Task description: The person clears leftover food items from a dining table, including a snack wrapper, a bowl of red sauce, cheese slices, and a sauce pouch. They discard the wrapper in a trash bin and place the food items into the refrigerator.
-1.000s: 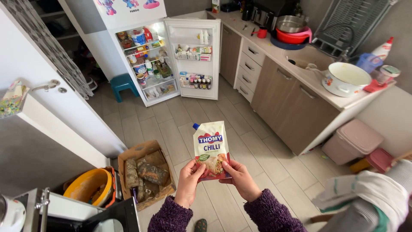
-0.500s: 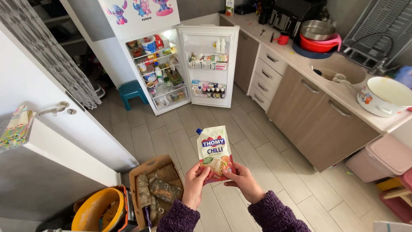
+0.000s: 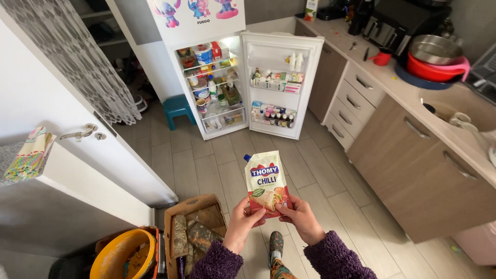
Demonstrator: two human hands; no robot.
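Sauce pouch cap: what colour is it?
Blue, on the sauce pouch; the head view shows it clearest.

Even soft daylight, sharp, wide-angle edge distortion

1. The sauce pouch (image 3: 267, 183), held at its lower end by the left hand (image 3: 243, 223) and right hand (image 3: 301, 221), now stands almost upright, no longer leaning toward 11 o'clock.
2. The open fridge (image 3: 227, 77) at 12 o'clock looms nearer.
3. The white bowl has left view at 3 o'clock.
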